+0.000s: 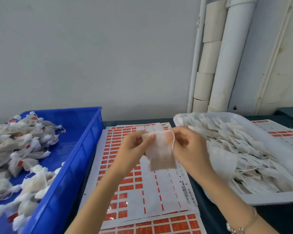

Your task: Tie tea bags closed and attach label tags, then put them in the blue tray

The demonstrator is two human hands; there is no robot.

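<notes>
Two bare forearms come up from the bottom edge, and the right wrist has a beaded bracelet (235,228) on it. Moving up to the hands: the left hand (134,146) pinches the top left corner of a white tea bag (161,154) between thumb and fingers, and the right hand (188,147) pinches the top right corner, right where the white string (173,142) comes out and loops down. So the bag hangs in the air between both hands, mouth up. It's a bit blurry, so can't tell if it's tied.

Straight under the bag there's a stack of label sheets (125,181), white with rows of little orange-red tags and some rows already peeled off. They lie on a dark table (201,191).

On the left, touching the sheets, sits the blue tray (85,142), holding a heap of tied bags (24,146), lots of them showing orange tags. On the right is a white tray (269,198) piled with flat bags (243,154) with loose strings. Behind that tray another label sheet (282,132) peeks out. Back wall is plain grey-white with some white pipes (227,56) running down the right side.
</notes>
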